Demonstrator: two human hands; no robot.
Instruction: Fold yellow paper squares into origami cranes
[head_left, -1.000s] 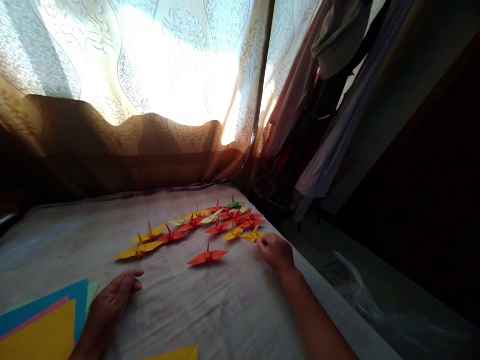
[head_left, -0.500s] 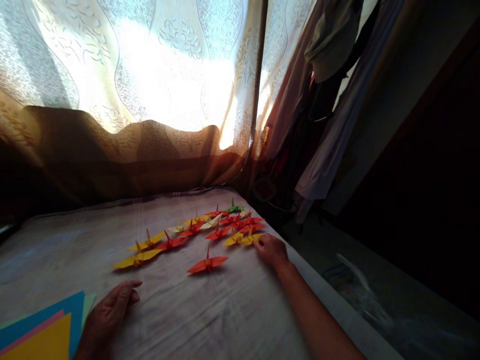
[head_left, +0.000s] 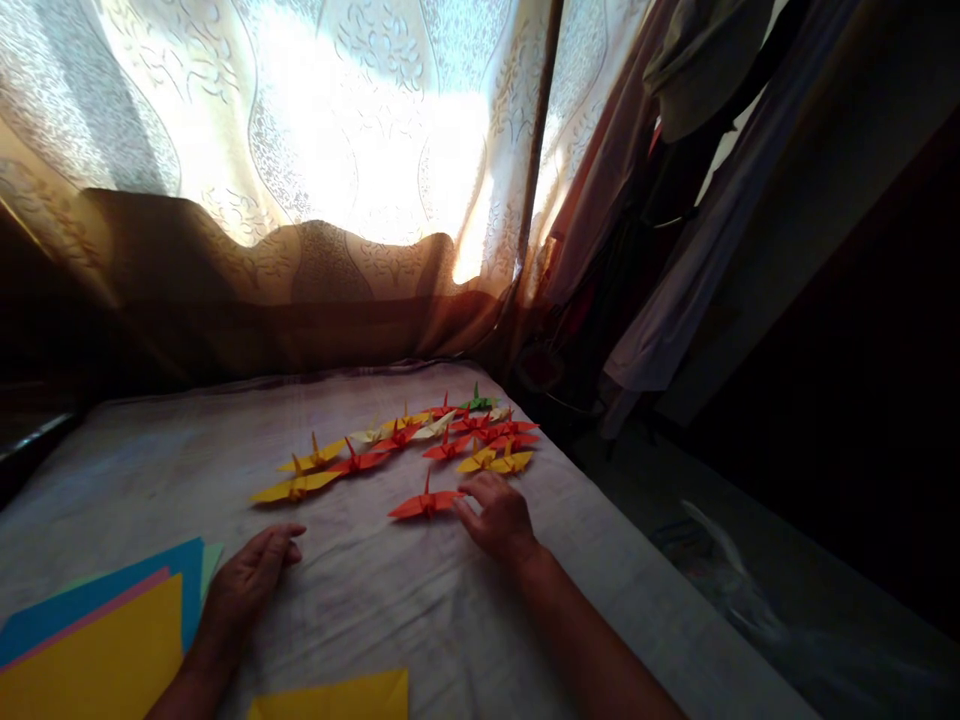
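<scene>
An orange paper crane [head_left: 426, 504] stands on the light cloth in front of the other cranes. My right hand [head_left: 499, 515] has its thumb and forefinger closed at the tip of that crane's right wing. Resting on the cloth at the left, my left hand [head_left: 259, 570] is loosely curled and holds nothing that I can see. The nearest crane to it is a yellow paper crane [head_left: 296, 488]. Beyond my right hand sit two more yellow cranes [head_left: 495, 460]. Behind them are several red cranes [head_left: 446, 447], pale cranes [head_left: 435, 428] and a green crane [head_left: 477, 402].
Sheets of coloured paper [head_left: 97, 650] lie left of my left hand, yellow on top of pink and blue. A folded yellow paper [head_left: 334, 697] shows at the near edge. A patterned curtain [head_left: 300, 270] hangs behind, with clothes [head_left: 660, 310] at right. Clear plastic [head_left: 739, 590] lies beyond the cloth's edge.
My right hand has moved left and nearer, from a yellow crane to the orange crane's wing. My left hand stays on the cloth. The view has shifted, bringing the folded yellow paper into sight.
</scene>
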